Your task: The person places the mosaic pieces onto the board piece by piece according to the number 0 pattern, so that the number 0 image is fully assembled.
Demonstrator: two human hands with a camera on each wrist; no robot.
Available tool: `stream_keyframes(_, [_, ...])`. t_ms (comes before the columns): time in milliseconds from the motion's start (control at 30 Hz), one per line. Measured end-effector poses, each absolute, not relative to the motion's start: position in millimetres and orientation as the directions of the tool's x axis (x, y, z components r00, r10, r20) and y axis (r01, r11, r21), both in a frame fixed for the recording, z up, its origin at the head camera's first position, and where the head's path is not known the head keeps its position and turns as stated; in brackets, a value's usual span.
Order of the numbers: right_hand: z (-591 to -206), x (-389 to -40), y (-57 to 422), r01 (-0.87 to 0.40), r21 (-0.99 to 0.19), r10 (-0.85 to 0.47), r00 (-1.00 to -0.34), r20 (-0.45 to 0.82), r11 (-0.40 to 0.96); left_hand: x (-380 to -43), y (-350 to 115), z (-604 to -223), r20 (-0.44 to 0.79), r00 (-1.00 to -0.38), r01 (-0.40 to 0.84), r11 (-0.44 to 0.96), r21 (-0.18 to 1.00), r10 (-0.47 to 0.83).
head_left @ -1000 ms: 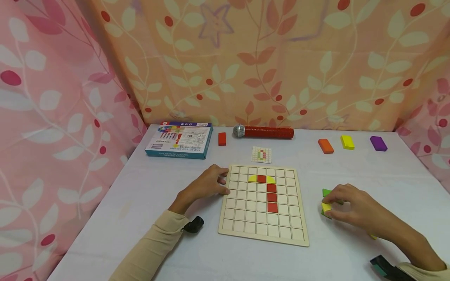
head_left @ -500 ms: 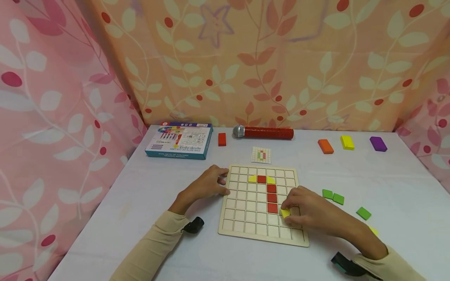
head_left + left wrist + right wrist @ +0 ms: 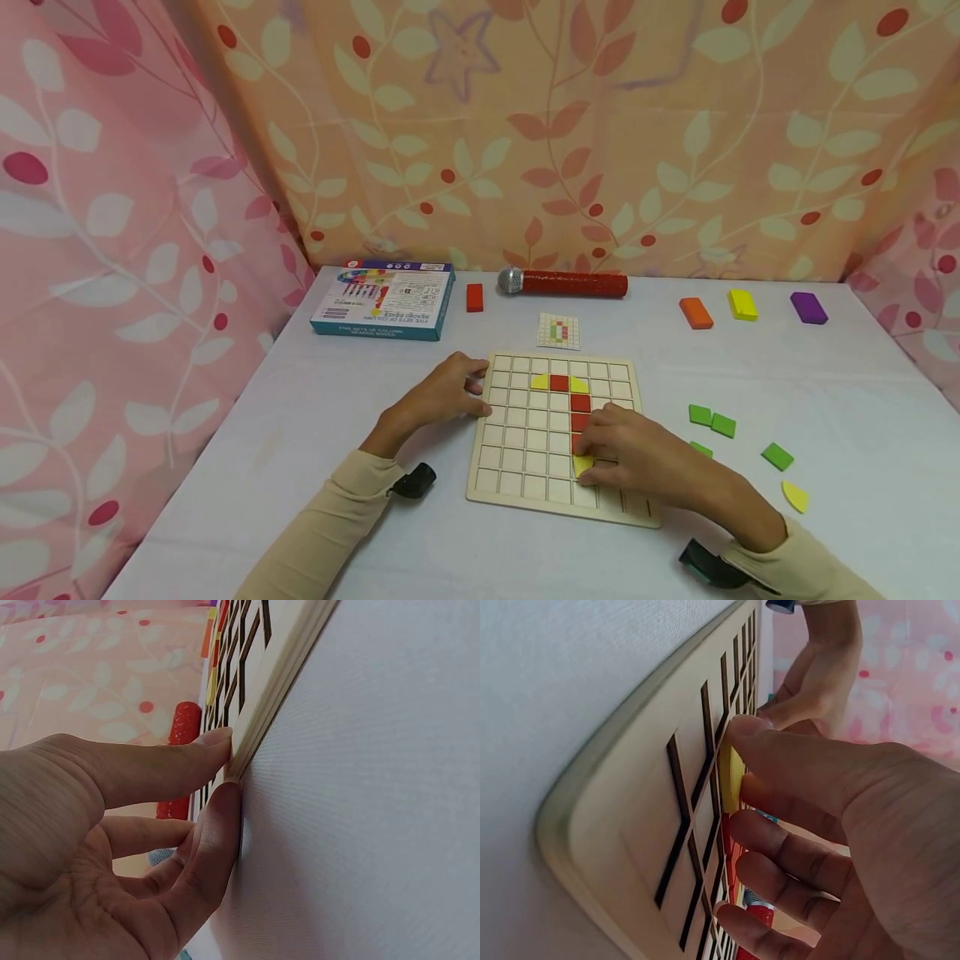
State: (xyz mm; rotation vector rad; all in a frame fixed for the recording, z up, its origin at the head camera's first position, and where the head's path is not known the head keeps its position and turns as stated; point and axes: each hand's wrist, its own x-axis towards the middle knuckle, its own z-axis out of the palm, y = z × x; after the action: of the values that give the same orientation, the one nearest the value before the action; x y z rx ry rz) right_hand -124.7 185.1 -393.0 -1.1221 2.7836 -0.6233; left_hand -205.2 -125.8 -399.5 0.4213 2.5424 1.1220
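A pale wooden grid board point(image 3: 517, 482) lies flat on the table with red square tiles point(image 3: 581, 402) and yellow curved tiles point(image 3: 539, 382) in some of its cells. My left hand point(image 3: 444, 390) touches the board's left edge, thumb and fingertips spread along it, also seen in the left wrist view. Over the board's right side, my right hand point(image 3: 637, 450) pinches a yellow curved-edge tile point(image 3: 731, 776) between thumb and fingers. That tile is just below the red column; whether it is fully seated in its cell is hidden by the fingers.
Several green tiles point(image 3: 723, 425) and a yellow quarter-round tile point(image 3: 795, 497) lie right of the board. Behind it are a pattern card point(image 3: 558, 331), a red microphone point(image 3: 573, 283), a box point(image 3: 381, 300) and a red block point(image 3: 475, 297). Orange point(image 3: 696, 313), yellow point(image 3: 742, 305) and purple point(image 3: 808, 307) blocks sit back right.
My right hand has carried the yellow tile left from beside the green tiles onto the board, to the cell under the red column. My left hand has stayed at the board's edge.
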Motion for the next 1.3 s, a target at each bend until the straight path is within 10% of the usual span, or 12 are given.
stream_keyframes(633, [-386.7,-124.1,197.9,-0.529,-0.446,-0.602,-0.798,-0.028,0.722,-204.2,-125.9,-399.8,-0.179,-0.904,0.134,0.655,0.744,0.388])
stream_keyframes(1300, [-395.2,-103.6,358.7,-0.185,-0.376,-0.205,-0.979,-0.012,0.908,-204.2,-126.3,-399.7,-0.179,-0.905,0.133,0.655,0.744,0.387])
